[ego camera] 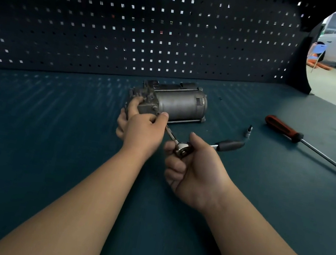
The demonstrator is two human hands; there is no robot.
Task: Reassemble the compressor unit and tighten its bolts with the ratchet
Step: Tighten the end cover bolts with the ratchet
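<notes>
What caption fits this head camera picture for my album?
Left hand holds grey metal compressor; right hand grips silver black-handled ratchet.

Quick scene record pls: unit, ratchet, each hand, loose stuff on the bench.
compressor: lying on its side on the bench, near the pegboard
ratchet: extension reaches the compressor's near left end; black handle points right
left hand: grips the compressor's left end, thumb by the extension tip
right hand: grips the ratchet head
socket: loose, upright, right of the compressor
screwdriver: lying at right, untouched
</notes>
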